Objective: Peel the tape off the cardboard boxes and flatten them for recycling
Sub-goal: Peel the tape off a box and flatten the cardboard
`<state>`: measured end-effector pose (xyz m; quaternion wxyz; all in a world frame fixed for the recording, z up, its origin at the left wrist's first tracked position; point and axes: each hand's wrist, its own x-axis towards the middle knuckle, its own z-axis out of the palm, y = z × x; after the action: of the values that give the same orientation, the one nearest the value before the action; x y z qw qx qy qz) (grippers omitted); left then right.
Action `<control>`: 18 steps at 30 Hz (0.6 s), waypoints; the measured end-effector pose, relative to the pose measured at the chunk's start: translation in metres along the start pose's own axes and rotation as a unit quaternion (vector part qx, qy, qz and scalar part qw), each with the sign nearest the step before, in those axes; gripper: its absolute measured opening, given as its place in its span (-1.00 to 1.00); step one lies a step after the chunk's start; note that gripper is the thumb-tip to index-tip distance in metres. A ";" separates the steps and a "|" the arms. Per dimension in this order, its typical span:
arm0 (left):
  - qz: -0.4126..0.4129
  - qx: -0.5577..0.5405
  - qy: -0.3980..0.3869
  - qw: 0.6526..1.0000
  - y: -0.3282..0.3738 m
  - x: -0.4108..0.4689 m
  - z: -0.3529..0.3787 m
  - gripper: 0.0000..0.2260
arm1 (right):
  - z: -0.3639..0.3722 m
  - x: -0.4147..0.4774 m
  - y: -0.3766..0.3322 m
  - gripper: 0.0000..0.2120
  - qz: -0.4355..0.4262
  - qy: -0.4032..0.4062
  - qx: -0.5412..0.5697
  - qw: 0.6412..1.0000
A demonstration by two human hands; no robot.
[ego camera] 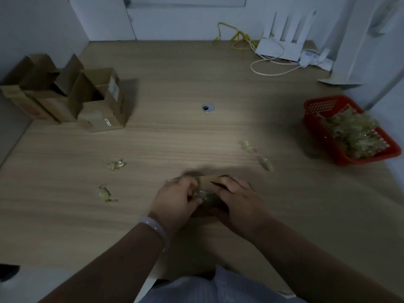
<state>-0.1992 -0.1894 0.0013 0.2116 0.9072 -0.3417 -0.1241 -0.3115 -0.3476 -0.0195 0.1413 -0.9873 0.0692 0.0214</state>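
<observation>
Near the table's [196, 132] front edge, centre: I log both hands on one small cardboard box [209, 182], which rests on the table, partly hidden and blurred. Left hand [175, 200]: fingers curled over the box's left end, thumb against a crumpled wad of tape [202, 194] on the box. Right hand [238, 200]: fingers clenched over the right end. Loose tape scraps [117, 165] lie either side of the hands. Red basket [314, 119], right edge, holds a tape heap [352, 132]. Opened boxes [72, 95] stand far left, well apart.
</observation>
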 end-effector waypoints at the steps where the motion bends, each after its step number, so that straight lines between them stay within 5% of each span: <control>1: -0.018 0.006 -0.002 1.000 0.000 0.000 0.004 -0.71 | 0.001 0.000 0.000 -0.40 -0.001 -0.016 -0.010 1.000; 7: -0.013 0.045 0.016 0.999 0.004 -0.002 0.013 -0.87 | 0.006 0.000 0.003 -0.37 0.019 -0.029 -0.033 0.999; 14: -0.099 -0.108 0.147 0.978 -0.023 -0.023 -0.009 -0.83 | 0.012 0.001 0.000 -0.34 0.045 -0.025 -0.026 0.998; 18: 0.008 0.015 0.095 0.995 -0.033 -0.027 -0.015 -0.93 | 0.015 0.003 -0.003 -0.34 0.053 -0.026 -0.036 0.998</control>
<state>-0.1947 -0.1448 0.0010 0.2300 0.9152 -0.3294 -0.0306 -0.3082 -0.3411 -0.0329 0.1058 -0.9858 0.1172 0.0573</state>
